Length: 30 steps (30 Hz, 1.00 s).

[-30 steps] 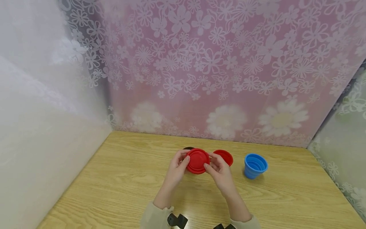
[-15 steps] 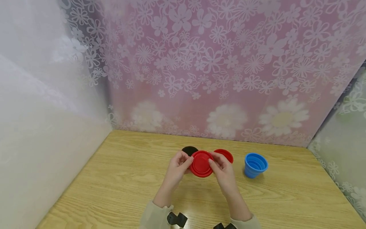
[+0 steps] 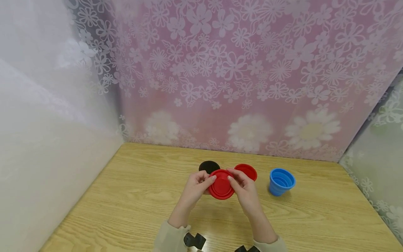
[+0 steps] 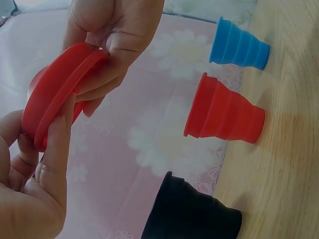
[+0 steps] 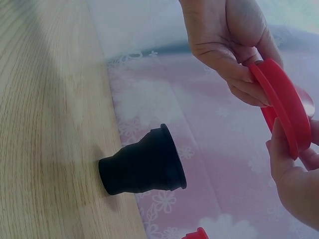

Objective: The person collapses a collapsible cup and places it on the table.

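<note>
Standing on wooden table (image 3: 135,203) in head view: black cup (image 3: 209,166) toward six o'clock, blue cup (image 3: 280,183) toward four, red cup (image 3: 247,171) between; flowered cloth (image 3: 220,77) toward twelve.

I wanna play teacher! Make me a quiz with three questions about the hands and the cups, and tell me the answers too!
1. True or false: only the left hand holds the round red piece.
2. How many cups stand on the table? A) two B) three C) five
3. Fill the gap: in the head view, the cup farthest to the right is ____.

Key:
1. False: the left hand and right hand both hold the round red piece.
2. B: black cup, red cup, blue cup.
3. blue
</note>
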Available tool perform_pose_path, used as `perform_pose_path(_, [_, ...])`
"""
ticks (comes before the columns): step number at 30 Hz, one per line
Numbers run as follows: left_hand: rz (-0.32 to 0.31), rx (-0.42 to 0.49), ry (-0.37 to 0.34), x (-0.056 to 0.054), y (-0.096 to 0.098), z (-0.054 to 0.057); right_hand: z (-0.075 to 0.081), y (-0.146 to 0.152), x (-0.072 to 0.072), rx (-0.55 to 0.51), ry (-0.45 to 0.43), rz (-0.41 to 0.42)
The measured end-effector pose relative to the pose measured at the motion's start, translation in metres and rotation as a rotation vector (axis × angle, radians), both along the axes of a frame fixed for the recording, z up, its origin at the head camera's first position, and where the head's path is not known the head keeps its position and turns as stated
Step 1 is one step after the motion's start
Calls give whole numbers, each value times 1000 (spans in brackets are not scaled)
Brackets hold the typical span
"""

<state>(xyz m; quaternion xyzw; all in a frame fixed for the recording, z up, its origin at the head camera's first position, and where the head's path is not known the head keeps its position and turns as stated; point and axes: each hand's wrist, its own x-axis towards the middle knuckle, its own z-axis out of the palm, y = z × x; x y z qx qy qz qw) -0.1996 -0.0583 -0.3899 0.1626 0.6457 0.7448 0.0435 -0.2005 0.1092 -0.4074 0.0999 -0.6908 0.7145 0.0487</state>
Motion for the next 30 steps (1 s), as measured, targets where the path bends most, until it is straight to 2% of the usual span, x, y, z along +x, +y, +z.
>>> perform_pose_path(13, [4,-26,35,0,-2,0,0,0,0,6,-16,-1])
perform_pose_path(18, [21,-69,31,0,-2,-1,-1,-1,0,6,-9,8])
perform_pose_path(21, [4,-65,21,0,-1,-2,-2,-1,1,5,-2,26])
perform_pose_path(25, [-51,-24,8,-1,-1,-2,-1,-1,1,3,12,50])
perform_pose_path(30, [-70,-69,32,0,-2,0,1,-1,2,3,14,56])
